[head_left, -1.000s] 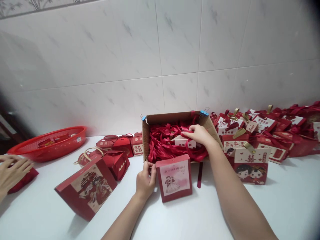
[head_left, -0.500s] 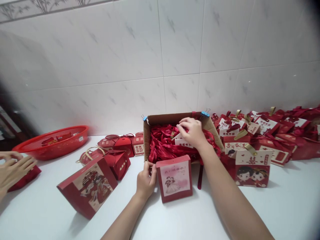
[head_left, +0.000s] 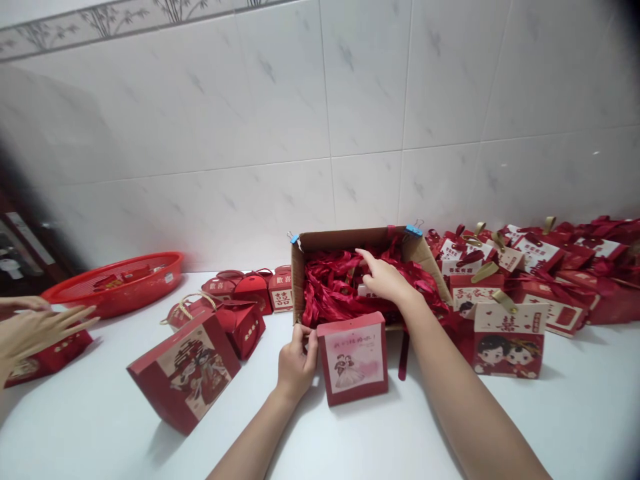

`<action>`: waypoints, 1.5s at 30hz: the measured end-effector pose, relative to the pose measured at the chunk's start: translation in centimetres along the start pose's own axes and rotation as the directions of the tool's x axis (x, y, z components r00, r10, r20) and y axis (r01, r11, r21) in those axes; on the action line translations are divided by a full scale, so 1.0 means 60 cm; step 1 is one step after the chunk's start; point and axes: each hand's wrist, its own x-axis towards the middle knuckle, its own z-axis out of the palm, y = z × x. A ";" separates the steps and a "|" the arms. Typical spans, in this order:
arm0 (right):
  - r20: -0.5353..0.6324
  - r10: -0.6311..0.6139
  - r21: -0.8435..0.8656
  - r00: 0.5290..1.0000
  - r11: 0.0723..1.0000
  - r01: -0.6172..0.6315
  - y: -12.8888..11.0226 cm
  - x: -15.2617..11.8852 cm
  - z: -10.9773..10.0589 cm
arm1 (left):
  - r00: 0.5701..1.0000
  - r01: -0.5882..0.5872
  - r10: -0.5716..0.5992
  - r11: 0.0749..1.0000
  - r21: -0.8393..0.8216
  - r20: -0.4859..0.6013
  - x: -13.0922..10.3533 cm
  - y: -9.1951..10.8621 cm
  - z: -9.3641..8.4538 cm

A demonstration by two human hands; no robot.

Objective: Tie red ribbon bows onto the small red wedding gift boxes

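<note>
My right hand (head_left: 386,277) reaches into a cardboard carton (head_left: 298,287) filled with dark red ribbons (head_left: 325,287). Its index finger stretches out over them, while the lower fingers are partly hidden. Under that hand a bit of a white-labelled thing (head_left: 364,290) shows among the ribbons. My left hand (head_left: 299,361) is closed at the carton's front left corner, beside a red gift box (head_left: 356,360) with a pink picture of a couple. Whatever its fingers pinch is hidden. The gift box stands upright in front of the carton.
Red gift boxes crowd the right side, one with two cartoon faces (head_left: 509,347) nearest. Left are a tilted red box (head_left: 187,373), several smaller boxes (head_left: 250,293) and a red plastic basket (head_left: 115,303). Another person's hands (head_left: 45,337) work over a red box at far left.
My right hand has gone from bent fingers above the white-labelled thing to a stretched index finger, lower among the ribbons. My left hand stays put. The other person's fingers have spread.
</note>
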 end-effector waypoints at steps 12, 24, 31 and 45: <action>0.044 -0.030 -0.045 0.999 0.998 0.032 0.009 0.010 0.012 | 1.000 -0.010 0.010 1.000 -0.009 -0.006 -0.001 0.000 0.001; 0.136 -0.009 -0.082 0.991 0.996 0.020 0.006 0.008 0.015 | 1.000 -0.018 0.018 1.000 -0.009 -0.014 0.000 0.002 0.000; 0.146 -0.117 -0.078 0.982 0.989 0.129 0.007 0.005 0.020 | 1.000 -0.015 0.015 1.000 -0.015 0.000 -0.002 -0.002 0.001; 0.104 -0.095 -0.078 0.990 0.992 0.103 0.003 0.005 0.014 | 1.000 -0.002 0.002 1.000 -0.006 0.026 -0.002 -0.004 0.002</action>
